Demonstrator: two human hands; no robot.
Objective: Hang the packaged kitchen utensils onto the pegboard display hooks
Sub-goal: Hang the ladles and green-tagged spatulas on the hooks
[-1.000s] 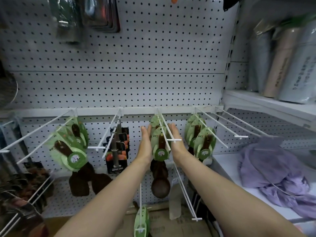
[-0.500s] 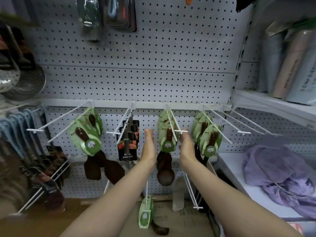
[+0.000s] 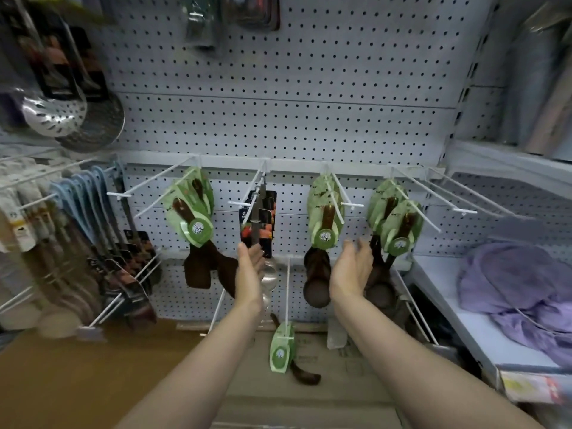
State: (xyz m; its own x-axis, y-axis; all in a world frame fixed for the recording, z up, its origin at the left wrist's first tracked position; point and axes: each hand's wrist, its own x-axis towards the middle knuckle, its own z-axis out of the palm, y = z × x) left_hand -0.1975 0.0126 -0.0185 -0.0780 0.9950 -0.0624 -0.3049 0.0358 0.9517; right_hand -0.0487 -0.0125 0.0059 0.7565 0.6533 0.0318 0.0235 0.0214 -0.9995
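Green-carded wooden spoons [image 3: 322,224] hang vertical between both hands, bowls down. Left hand [image 3: 249,270] and right hand [image 3: 351,270] have fingers relaxed, holding nothing.

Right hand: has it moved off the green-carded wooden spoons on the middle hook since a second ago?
Yes. The right hand has dropped below and right of the green-carded wooden spoons on the middle white hook, open.

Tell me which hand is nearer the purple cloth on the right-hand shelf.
Right. The right hand hangs open by the middle spoon packs, well left of the purple cloth; the left hand is farther left still.
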